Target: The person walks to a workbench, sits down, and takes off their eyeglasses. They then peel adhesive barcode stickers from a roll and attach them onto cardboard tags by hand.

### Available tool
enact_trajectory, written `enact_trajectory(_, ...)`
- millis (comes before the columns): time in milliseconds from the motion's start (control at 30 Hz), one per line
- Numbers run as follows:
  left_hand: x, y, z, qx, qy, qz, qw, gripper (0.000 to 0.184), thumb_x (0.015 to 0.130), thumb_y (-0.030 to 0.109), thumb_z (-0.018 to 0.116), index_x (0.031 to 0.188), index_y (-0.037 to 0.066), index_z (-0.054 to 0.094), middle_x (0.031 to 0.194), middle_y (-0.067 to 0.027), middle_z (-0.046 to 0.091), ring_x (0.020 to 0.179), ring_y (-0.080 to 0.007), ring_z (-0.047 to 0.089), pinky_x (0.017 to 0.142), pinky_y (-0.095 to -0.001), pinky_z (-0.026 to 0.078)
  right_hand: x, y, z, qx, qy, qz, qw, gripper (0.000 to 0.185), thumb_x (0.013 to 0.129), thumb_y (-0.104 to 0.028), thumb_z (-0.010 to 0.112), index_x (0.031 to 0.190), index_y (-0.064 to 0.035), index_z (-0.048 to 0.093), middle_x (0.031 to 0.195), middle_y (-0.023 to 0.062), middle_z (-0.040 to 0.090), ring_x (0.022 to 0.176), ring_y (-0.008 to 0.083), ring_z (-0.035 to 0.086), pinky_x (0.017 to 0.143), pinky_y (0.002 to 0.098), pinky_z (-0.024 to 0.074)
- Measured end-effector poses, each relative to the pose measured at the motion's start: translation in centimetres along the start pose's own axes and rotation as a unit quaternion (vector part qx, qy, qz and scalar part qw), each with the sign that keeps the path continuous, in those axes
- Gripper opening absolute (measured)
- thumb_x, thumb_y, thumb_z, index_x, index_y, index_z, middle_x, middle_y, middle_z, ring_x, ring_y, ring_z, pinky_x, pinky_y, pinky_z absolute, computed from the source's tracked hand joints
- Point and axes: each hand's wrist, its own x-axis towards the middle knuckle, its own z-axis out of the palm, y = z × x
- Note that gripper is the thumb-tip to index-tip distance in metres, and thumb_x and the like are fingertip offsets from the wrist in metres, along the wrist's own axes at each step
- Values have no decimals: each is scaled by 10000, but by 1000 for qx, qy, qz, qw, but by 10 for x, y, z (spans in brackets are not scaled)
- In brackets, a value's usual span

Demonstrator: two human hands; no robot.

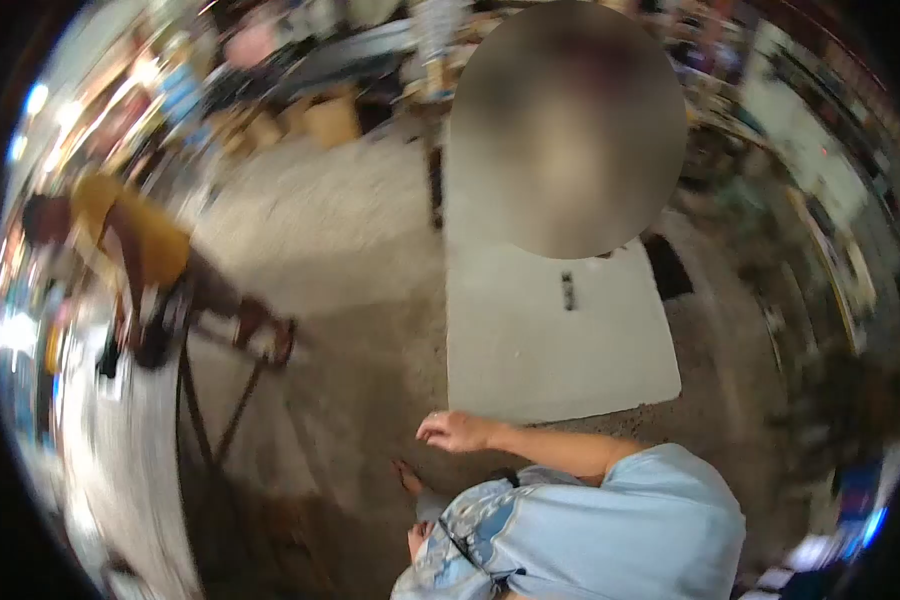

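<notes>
My right hand [453, 432] is held out in front of my light blue shirt. It is empty, with the fingers loosely bent, and appears apart from the near edge of a long white tabletop [550, 350]. My left hand [417, 540] shows only in part beside the shirt; its fingers are too small and hidden to make out. On the white top lies a small dark narrow item [568, 291], too blurred to name.
At left, a person in a yellow top [135, 225] bends over a long pale table [135, 470] with dark slanted legs. A blurred oval covers the far part of the white top. Cardboard boxes [332, 118] and clutter line the back; more clutter fills the right.
</notes>
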Motion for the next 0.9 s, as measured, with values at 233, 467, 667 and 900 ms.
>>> enact_trajectory(233,167,3,-224,-22,-95,-42,994,309,859,294,578,957,12,658,864,-153,668,816,-249,629,760,-377,469,166,51,-91,-43,376,105,920,279,824,-77,560,1102,-60,539,692,14,571,621,113,529,588,296,446)
enact_trajectory(467,309,134,-348,174,-51,115,977,191,891,142,545,1025,38,630,911,-67,653,729,-154,569,678,-322,479,217,-34,-414,13,684,64,726,544,841,-25,535,1351,-32,343,639,5,460,539,97,430,579,268,421)
enact_trajectory(667,491,299,-373,41,-144,216,965,403,934,285,429,916,-40,666,847,-156,677,820,-231,646,764,-333,479,320,-35,-528,12,649,-23,761,770,810,0,542,1453,-82,127,630,31,511,478,111,489,500,281,457)
enact_trajectory(900,609,400,-406,-141,-166,245,945,242,882,160,533,962,-42,642,827,-128,691,783,-234,670,715,-310,501,485,-36,-585,-17,642,-179,746,530,864,-76,536,1354,15,357,655,22,488,558,116,473,679,300,464)
